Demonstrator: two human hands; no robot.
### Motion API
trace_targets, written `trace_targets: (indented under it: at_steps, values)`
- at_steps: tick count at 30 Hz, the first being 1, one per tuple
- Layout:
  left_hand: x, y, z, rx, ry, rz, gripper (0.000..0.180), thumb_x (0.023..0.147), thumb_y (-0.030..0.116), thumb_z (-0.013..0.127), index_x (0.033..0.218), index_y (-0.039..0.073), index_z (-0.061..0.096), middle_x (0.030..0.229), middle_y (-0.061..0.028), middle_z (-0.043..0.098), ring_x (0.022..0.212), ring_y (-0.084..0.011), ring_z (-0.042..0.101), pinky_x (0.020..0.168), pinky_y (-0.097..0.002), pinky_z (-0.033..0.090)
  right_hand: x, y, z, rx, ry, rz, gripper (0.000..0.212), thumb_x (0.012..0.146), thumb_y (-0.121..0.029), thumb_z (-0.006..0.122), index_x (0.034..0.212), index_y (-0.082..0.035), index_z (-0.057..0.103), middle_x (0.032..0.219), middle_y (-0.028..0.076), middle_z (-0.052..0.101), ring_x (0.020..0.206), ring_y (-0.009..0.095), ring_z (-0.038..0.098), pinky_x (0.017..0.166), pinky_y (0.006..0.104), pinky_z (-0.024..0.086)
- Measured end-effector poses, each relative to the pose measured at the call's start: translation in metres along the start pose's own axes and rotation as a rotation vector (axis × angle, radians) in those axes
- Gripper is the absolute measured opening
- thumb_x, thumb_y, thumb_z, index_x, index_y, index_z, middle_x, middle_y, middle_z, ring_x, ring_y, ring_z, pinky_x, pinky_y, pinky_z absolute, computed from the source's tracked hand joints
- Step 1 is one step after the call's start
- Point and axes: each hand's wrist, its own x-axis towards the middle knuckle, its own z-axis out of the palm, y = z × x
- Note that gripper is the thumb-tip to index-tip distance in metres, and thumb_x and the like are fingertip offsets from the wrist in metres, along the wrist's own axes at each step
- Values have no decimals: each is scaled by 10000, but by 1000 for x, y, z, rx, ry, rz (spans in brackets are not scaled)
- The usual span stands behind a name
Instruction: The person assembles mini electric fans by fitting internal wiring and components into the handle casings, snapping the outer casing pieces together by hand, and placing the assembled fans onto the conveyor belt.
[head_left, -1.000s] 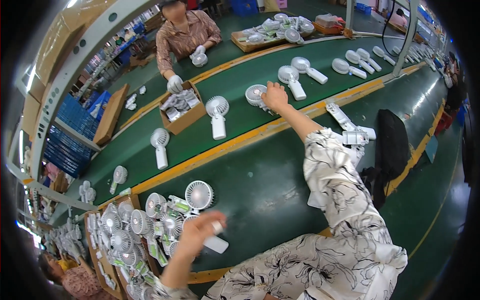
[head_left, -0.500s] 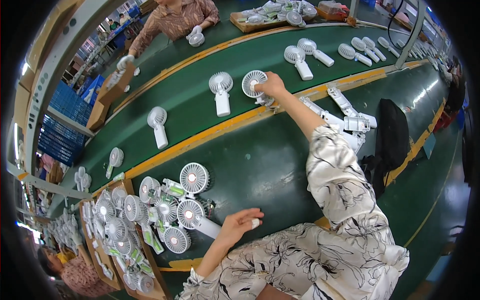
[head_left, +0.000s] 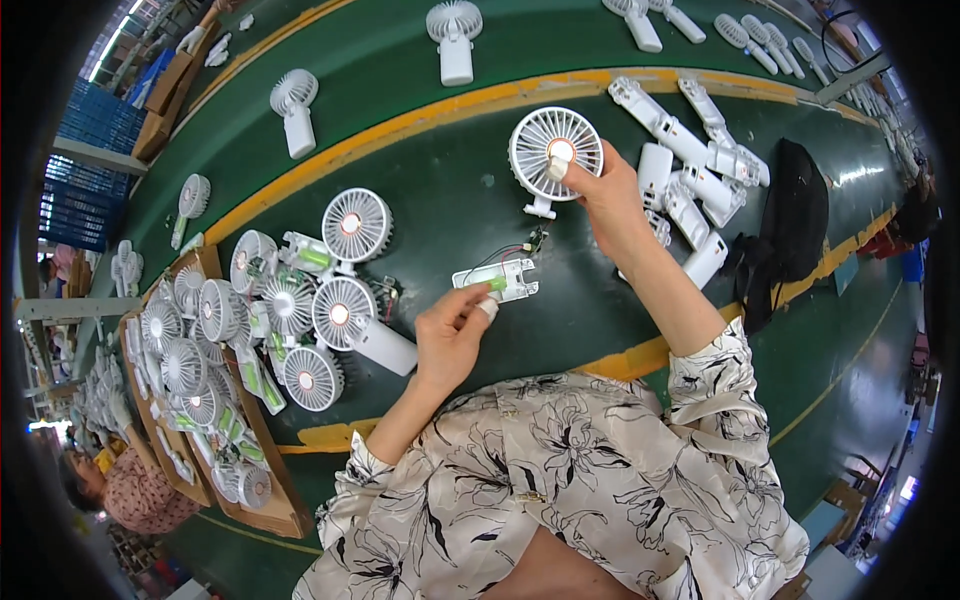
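Observation:
My right hand (head_left: 612, 200) grips a white fan head (head_left: 537, 138) by its rim, with the thumb over its center. From the fan's short neck, thin wires (head_left: 532, 243) run down to an opened white handle half (head_left: 519, 280) with a green battery inside. My left hand (head_left: 450, 338) pinches the other end of that handle half. Both hands have a white covering on a fingertip. On the left lie several white handheld fans, among them one fan (head_left: 346, 313) with a closed handle, near my left hand.
A cardboard tray (head_left: 285, 490) full of fans stands at the left. Loose white handle shells (head_left: 685, 215) are piled right of my right hand, beside a black bag (head_left: 797, 225). Across the yellow edge strip (head_left: 400, 130), upright fans (head_left: 455, 45) lie along the green belt.
My right hand has drawn the fan from the belt's edge toward me. My left hand has moved forward and taken hold of its handle half. The view has tilted down.

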Motion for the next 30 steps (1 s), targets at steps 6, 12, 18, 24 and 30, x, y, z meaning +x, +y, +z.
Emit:
trace_targets:
  at_steps: [6,12,18,24,30]
  values:
    - [19,28,3,610,-16,511,456,621,42,611,1065,8,514,1013,-119,518,968,-310,470,814,-368,397,-20,20,-15,17,18,10,461,684,-84,680,1079,20,465,971,64,566,852,115,537,751,246,438]
    - [21,30,12,890,-275,302,445,598,100,639,1016,-8,529,959,-129,520,905,-287,515,756,-348,423,-27,10,-15,266,-16,63,411,720,-32,628,1088,18,451,999,77,556,884,139,555,778,282,451]
    - [23,35,14,658,-276,13,291,686,85,609,930,-33,504,787,-177,585,556,-310,578,554,-384,478,-37,-6,-1,587,-185,201,341,796,-36,530,1116,31,434,1061,123,536,967,225,549,859,418,451]
    - [14,13,10,-700,-541,-546,344,766,93,560,1073,-14,449,881,-131,589,741,-232,612,676,-354,515,-45,5,10,647,-325,292,468,876,-285,419,1252,-18,338,1201,177,458,1074,349,479,832,461,453]
    - [4,10,2,-1172,-520,-594,625,834,548,380,1155,13,416,992,-138,547,860,-266,586,749,-407,497,-60,8,12,656,-391,368,484,880,-335,394,1256,-37,331,1217,161,444,1070,344,484,746,420,499]
